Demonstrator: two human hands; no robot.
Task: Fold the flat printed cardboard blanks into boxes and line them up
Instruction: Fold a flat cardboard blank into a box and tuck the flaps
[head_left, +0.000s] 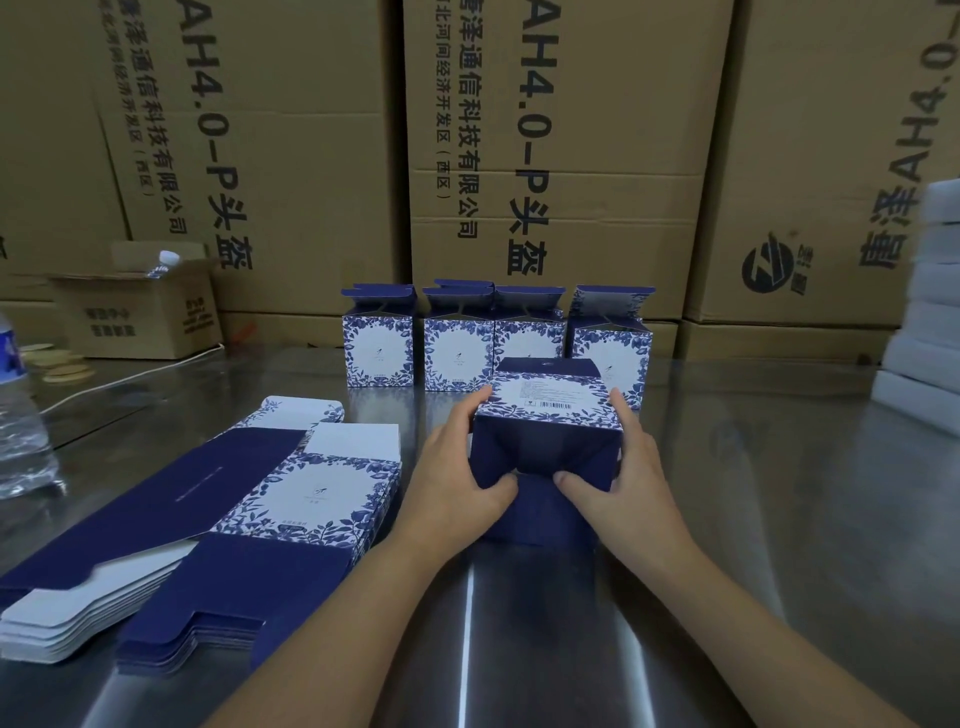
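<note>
Brown shipping cartons (571, 130) wall off the back of the steel table (779, 519). On my feed, the half-folded box (545, 410) sits at centre, bottom tipped toward me, just before a row of four finished boxes (457, 353). The left hand (457, 478) and right hand (634, 478) clasp its sides, fingers together along the walls, thumbs pressing the dark bottom flaps. Flat blanks (234, 519) lie stacked to the left.

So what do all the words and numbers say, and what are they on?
"AH4.0-P头盔": left carton and middle carton, printed sideways.
"泽通信科技有限公司": both, top cut off.
"北河间经济开发区(西区)": middle carton.
"AH4.0": right carton.
Too small or blurred: small carton, held box with its barcode, blanks, bottle.
</note>
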